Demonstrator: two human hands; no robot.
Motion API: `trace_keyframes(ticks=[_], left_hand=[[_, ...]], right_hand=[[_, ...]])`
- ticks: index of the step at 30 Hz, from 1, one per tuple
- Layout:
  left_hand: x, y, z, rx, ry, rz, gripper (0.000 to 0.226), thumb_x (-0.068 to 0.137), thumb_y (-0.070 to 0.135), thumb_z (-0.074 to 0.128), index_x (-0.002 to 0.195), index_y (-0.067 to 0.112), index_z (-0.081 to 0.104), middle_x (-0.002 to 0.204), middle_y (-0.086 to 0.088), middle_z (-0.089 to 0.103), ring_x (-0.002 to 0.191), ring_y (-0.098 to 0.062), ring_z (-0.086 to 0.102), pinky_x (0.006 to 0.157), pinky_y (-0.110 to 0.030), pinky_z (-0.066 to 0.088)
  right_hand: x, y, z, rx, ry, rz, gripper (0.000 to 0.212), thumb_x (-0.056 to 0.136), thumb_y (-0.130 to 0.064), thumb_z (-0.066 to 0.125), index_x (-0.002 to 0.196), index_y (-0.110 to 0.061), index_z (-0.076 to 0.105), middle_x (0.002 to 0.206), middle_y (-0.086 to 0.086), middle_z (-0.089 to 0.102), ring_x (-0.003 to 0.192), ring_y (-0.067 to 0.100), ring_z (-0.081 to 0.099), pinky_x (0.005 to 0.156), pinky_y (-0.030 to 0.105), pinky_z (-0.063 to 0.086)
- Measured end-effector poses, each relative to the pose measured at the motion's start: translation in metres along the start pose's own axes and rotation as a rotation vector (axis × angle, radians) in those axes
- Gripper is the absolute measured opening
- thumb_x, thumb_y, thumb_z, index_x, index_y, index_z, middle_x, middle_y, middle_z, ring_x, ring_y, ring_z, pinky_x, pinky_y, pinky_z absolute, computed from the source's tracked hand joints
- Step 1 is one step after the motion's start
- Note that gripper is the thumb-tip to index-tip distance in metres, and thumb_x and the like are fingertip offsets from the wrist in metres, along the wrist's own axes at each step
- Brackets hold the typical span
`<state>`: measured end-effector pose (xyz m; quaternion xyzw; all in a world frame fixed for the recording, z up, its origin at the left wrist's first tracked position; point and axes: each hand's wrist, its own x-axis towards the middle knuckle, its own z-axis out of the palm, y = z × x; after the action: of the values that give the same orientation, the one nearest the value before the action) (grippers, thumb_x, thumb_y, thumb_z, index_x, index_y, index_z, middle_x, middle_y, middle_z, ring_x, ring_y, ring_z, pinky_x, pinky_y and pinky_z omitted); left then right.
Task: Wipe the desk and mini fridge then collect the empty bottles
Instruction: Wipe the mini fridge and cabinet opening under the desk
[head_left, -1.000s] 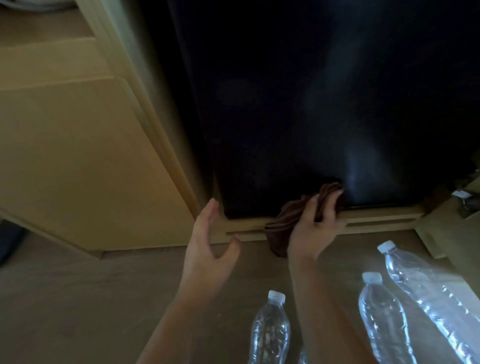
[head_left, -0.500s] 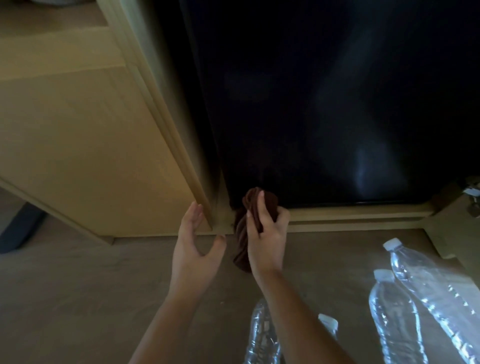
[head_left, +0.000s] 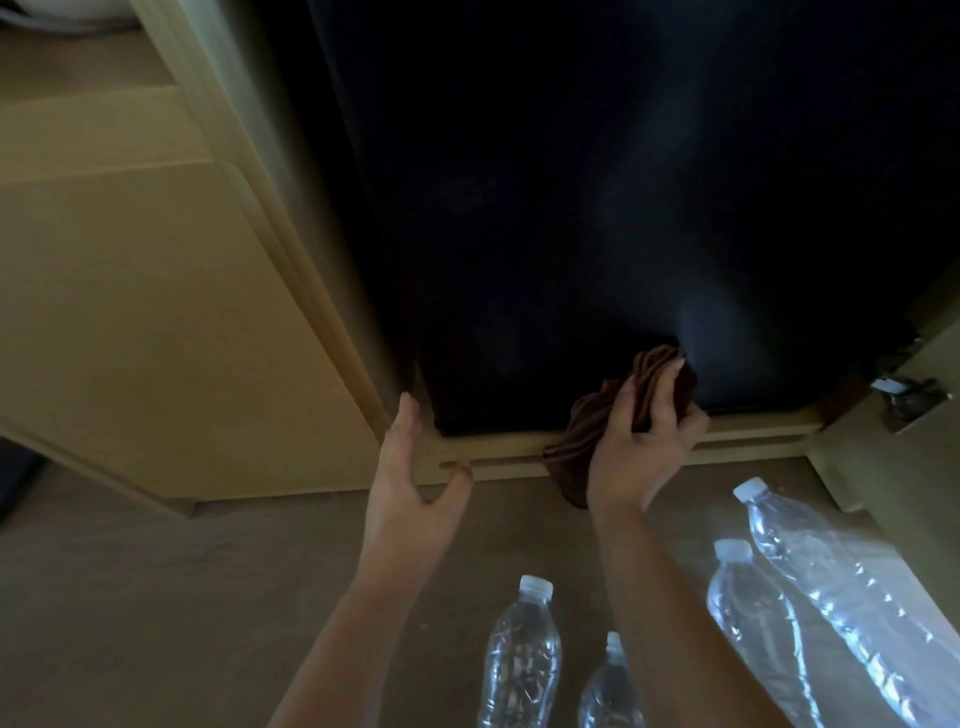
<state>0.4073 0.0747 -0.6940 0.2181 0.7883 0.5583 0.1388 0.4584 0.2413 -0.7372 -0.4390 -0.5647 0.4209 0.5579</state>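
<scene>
I record the mini fridge set inside the cabinet frame, its door bottom just above the base rail. The right hand holds the cloth against the door's lower edge, with the left hand to its left at the frame's lower corner (contact there I cannot confirm). Four bottles sit on the floor before the fridge: two between the forearms, two further right.
</scene>
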Motion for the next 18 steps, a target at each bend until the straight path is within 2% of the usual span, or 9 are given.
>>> trace_keyframes(ticks=[3,6,8,11,13,16,18], left_hand=[[-0.005,-0.009,-0.016,0.003,0.032,-0.027,0.077,0.084,0.009,0.061,0.141,0.038,0.017,0.141,0.021,0.031,0.131,0.007,0.028,0.112,-0.033,0.027],[-0.012,-0.016,-0.03,0.025,0.086,-0.031,0.077,0.083,0.007,0.062,0.137,0.041,0.02,0.143,0.016,0.035,0.132,0.001,0.031,0.112,-0.038,0.028],[-0.018,-0.017,-0.038,0.024,0.103,-0.037,0.075,0.083,0.008,0.062,0.137,0.04,0.022,0.145,0.013,0.035,0.133,-0.001,0.031,0.111,-0.034,0.028],[-0.025,-0.019,-0.047,0.022,0.132,-0.039,0.072,0.083,0.006,0.061,0.139,0.033,0.025,0.144,0.012,0.037,0.131,0.001,0.033,0.108,-0.028,0.029],[-0.029,-0.02,-0.052,0.024,0.15,-0.037,0.071,0.083,0.005,0.062,0.138,0.033,0.026,0.142,0.013,0.039,0.129,0.004,0.034,0.106,-0.023,0.03],[-0.032,-0.023,-0.057,0.052,0.153,-0.029,0.07,0.084,0.01,0.063,0.137,0.035,0.026,0.14,0.015,0.04,0.128,0.005,0.035,0.102,-0.018,0.03],[-0.031,-0.025,-0.057,0.059,0.152,-0.028,0.07,0.083,0.011,0.063,0.138,0.034,0.026,0.14,0.014,0.04,0.128,0.005,0.035,0.102,-0.017,0.03]], right_hand=[[-0.027,0.004,0.012,-0.021,-0.071,-0.022,0.045,0.088,-0.007,0.059,0.13,-0.013,0.047,0.12,0.02,0.04,0.105,0.014,0.044,0.091,-0.004,0.025],[-0.06,0.007,0.027,-0.035,-0.203,-0.017,0.044,0.088,-0.009,0.059,0.129,-0.018,0.049,0.121,0.016,0.04,0.106,0.015,0.044,0.089,-0.005,0.026],[-0.081,0.007,0.039,-0.058,-0.271,-0.012,0.042,0.088,-0.012,0.059,0.129,-0.016,0.051,0.121,0.013,0.041,0.105,0.015,0.045,0.089,0.001,0.03],[-0.105,0.006,0.054,-0.079,-0.384,-0.039,0.041,0.088,-0.017,0.058,0.128,-0.018,0.052,0.118,0.005,0.04,0.105,0.022,0.05,0.091,0.025,0.042],[-0.116,0.002,0.059,-0.113,-0.497,-0.132,0.041,0.087,-0.019,0.058,0.129,-0.02,0.052,0.116,0.009,0.043,0.103,0.025,0.052,0.089,0.035,0.047],[-0.118,-0.006,0.064,-0.181,-0.573,-0.341,0.043,0.085,-0.02,0.059,0.128,-0.022,0.053,0.112,0.015,0.048,0.095,0.027,0.054,0.079,0.033,0.05],[-0.114,-0.004,0.064,-0.204,-0.568,-0.364,0.043,0.085,-0.016,0.062,0.127,-0.023,0.054,0.11,0.014,0.049,0.093,0.024,0.053,0.076,0.03,0.049]])
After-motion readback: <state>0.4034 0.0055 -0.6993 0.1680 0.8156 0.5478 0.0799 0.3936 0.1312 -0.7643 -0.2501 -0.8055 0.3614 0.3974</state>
